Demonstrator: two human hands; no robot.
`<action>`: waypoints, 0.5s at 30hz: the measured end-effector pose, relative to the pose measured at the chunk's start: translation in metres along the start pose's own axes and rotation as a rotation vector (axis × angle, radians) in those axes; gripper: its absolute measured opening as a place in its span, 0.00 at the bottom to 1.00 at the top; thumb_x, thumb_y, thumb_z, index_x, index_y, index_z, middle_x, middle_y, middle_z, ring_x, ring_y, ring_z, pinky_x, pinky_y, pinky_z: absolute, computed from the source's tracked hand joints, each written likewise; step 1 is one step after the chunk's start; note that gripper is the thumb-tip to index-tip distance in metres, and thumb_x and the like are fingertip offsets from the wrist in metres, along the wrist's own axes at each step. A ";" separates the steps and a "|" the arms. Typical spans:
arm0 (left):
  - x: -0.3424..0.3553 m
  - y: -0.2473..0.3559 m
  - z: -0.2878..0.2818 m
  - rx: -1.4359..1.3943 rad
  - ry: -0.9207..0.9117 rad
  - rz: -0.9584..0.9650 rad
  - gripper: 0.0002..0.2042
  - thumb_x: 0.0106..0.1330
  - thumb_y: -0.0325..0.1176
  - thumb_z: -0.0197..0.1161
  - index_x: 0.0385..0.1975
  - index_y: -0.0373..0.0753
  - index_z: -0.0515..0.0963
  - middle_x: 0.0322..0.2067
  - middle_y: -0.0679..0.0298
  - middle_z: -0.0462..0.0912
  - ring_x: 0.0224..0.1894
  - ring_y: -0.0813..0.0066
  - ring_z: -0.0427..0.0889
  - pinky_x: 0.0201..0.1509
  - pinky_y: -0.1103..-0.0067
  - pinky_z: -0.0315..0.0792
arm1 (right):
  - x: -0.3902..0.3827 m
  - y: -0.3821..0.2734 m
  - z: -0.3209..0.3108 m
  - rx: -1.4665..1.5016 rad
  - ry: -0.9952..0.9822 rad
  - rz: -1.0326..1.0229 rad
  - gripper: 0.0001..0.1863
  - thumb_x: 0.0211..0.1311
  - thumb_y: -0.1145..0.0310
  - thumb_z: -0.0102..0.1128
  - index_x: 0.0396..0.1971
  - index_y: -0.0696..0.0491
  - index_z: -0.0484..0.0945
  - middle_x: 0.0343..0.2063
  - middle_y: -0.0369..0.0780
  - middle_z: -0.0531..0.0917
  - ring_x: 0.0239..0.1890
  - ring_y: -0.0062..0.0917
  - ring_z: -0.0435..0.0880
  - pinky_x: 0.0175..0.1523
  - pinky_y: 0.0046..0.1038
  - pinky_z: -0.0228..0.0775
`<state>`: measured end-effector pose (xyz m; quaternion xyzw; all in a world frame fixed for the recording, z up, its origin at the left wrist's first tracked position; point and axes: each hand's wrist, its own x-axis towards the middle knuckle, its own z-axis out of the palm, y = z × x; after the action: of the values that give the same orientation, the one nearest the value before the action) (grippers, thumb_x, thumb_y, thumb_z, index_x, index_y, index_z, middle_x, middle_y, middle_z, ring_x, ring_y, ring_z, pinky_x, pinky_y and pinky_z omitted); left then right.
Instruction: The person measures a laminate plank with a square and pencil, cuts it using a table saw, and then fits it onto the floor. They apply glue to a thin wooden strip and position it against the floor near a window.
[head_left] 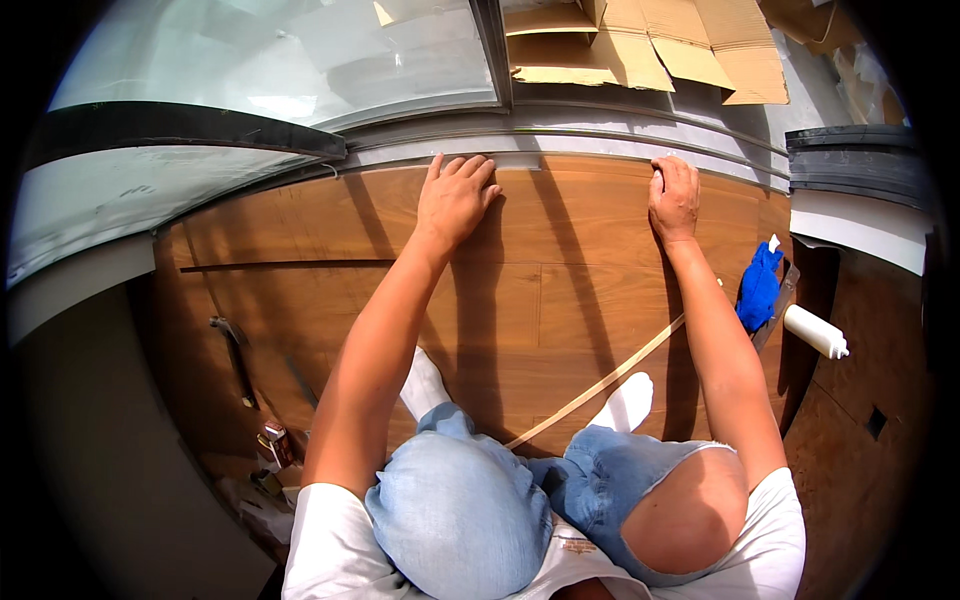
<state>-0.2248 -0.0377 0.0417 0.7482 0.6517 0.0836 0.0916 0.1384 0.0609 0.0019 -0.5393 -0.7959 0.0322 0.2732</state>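
Observation:
Wood-look floor planks [600,215] lie before me, their far edge along a metal door track [600,130]. My left hand [458,200] rests flat near that edge, fingers stretched forward and a little apart. Beside its fingertips a short pale grey strip [520,161] shows along the edge. My right hand [676,197] is at the same edge farther right, its fingers bent and close together with the thumb against them. What lies under those fingers, if anything, is hidden. A narrow light wooden strip [600,385] lies slantwise between my feet, its upper end passing by my right forearm.
A hammer [235,360] lies at the left. On the right are a blue glove or cloth [760,288] and a white squeeze bottle [816,331]. Beyond the track lie flattened cardboard [690,45] and, at the left, dark-framed glass panels [270,60]. Stacked dark strips [850,165] sit far right.

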 end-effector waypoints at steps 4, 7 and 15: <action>-0.012 -0.010 -0.007 -0.023 0.064 0.002 0.20 0.68 0.41 0.65 0.57 0.40 0.78 0.59 0.61 0.80 0.65 0.60 0.74 0.76 0.60 0.59 | 0.002 -0.003 0.001 0.006 -0.004 -0.015 0.09 0.61 0.73 0.58 0.42 0.51 0.81 0.46 0.39 0.82 0.53 0.37 0.77 0.61 0.38 0.68; -0.025 -0.020 -0.025 -0.077 0.163 0.052 0.19 0.66 0.35 0.67 0.55 0.37 0.78 0.58 0.57 0.80 0.64 0.56 0.74 0.74 0.62 0.62 | 0.001 -0.002 -0.002 0.010 -0.002 -0.015 0.09 0.61 0.73 0.58 0.41 0.51 0.81 0.46 0.39 0.82 0.53 0.37 0.77 0.60 0.38 0.68; -0.130 -0.042 -0.058 -0.208 0.177 0.042 0.17 0.61 0.24 0.67 0.51 0.36 0.80 0.53 0.57 0.81 0.58 0.55 0.77 0.64 0.63 0.71 | -0.007 -0.004 -0.014 0.114 0.045 -0.031 0.10 0.61 0.75 0.59 0.43 0.53 0.82 0.45 0.41 0.83 0.51 0.38 0.80 0.58 0.39 0.71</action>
<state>-0.2969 -0.1591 0.0865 0.7379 0.6293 0.2183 0.1090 0.1436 0.0502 0.0123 -0.5111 -0.7947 0.0612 0.3216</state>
